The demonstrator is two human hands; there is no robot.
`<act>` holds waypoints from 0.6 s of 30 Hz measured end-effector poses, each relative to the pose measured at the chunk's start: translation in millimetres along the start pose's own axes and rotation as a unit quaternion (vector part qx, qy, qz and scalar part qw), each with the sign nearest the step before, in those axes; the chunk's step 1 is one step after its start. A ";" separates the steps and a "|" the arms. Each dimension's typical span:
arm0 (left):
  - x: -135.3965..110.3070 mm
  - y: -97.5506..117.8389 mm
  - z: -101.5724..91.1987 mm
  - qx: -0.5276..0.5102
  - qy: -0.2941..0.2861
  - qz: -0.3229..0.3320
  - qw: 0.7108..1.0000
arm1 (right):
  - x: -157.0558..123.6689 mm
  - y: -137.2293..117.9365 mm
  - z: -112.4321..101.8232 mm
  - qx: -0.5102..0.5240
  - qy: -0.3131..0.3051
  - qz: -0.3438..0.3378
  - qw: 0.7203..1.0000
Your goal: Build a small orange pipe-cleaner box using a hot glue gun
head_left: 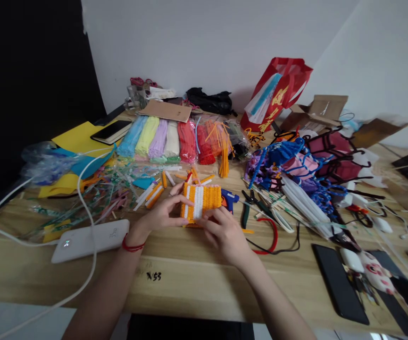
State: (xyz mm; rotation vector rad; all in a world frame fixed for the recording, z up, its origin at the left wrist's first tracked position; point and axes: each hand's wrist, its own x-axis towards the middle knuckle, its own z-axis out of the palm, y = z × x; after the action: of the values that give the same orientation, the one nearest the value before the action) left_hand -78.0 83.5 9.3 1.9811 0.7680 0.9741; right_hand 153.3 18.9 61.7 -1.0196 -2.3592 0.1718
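An orange-and-white striped piece (212,195), which looks made of fuzzy chenille stems, is held just over the table in front of me. My left hand (163,212) grips its left side, thumb low and fingers along the top left. At its lower right edge, the bent fingers of my right hand (227,233) press against the piece; their tips are partly hidden. Behind its right side lies a blue glue gun (229,200), partly covered. Short orange and white stem bundles (154,194) rest left of the piece.
Bagged coloured chenille stems (159,138) lie at the back. Black-handled pliers (246,211) and a heap of blue and purple stems (295,160) are on the right. A white power bank (90,241) with a cable lies left, a black phone (340,283) right. A red bag (278,89) stands behind.
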 end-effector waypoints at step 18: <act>2.5 1.1 7.4 0.027 -0.005 -0.007 1.000 | -8.8 -0.8 -21.0 -0.077 -0.065 0.018 0.995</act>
State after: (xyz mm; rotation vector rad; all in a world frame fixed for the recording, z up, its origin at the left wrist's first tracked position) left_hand -70.3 82.1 8.2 2.0223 0.8104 0.9444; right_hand 169.0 10.1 75.5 -1.1558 -2.5040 0.0713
